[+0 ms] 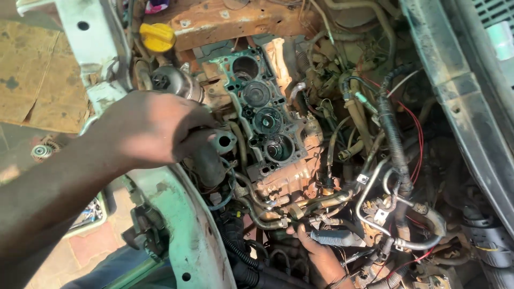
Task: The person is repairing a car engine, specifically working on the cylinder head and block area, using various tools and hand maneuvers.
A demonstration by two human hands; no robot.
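Two hands work in the engine bay: the left hand (pixel 155 128) clenches a dark hose (pixel 210 163) left of the engine block (pixel 267 120); the right hand (pixel 316 251), nearer, grips a grey connector (pixel 333 237).

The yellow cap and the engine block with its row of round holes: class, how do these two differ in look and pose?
The yellow cap is small, bright and plastic-looking; the engine block is large, grey-green, grimy metal. The cap sits apart at the top, while the block lies in the middle among hoses. The left hand rests beside the block, away from the cap. Both lie inside the open engine bay.
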